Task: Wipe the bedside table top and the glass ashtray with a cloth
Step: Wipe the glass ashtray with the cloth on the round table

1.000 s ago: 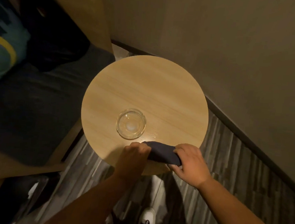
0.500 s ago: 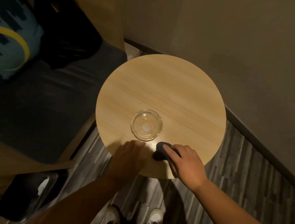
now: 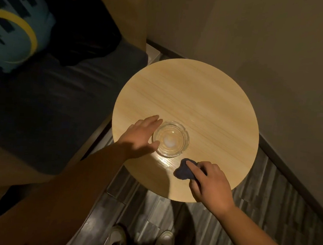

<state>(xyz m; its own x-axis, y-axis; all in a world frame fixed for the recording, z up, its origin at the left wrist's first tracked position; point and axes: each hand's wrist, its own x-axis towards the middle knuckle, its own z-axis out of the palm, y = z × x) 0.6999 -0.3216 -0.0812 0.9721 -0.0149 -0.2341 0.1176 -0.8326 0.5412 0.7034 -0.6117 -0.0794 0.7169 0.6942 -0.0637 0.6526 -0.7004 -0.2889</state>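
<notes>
Dim light falls on the round wooden bedside table [image 3: 197,98], which stands against a plain wall [image 3: 260,33] over grey plank flooring [image 3: 279,189]. Since a moment ago our left hand [image 3: 140,136] has left the table's near edge and moved up beside the glass ashtray [image 3: 171,138], and the dark cloth [image 3: 184,171], earlier stretched between both hands, is now bunched under our right hand [image 3: 210,184] alone. Left of the ashtray lies a dark cushioned seat [image 3: 48,103] with a teal-and-yellow pillow [image 3: 15,27] at its far end; our shoes [image 3: 141,240] show below the table's near rim. Our left hand is spread wide, fingers flat and thumb at the ashtray's left rim (we cannot tell whether it touches). Our right hand, just nearer than the ashtray and to its right, pinches the cloth against the tabletop.
</notes>
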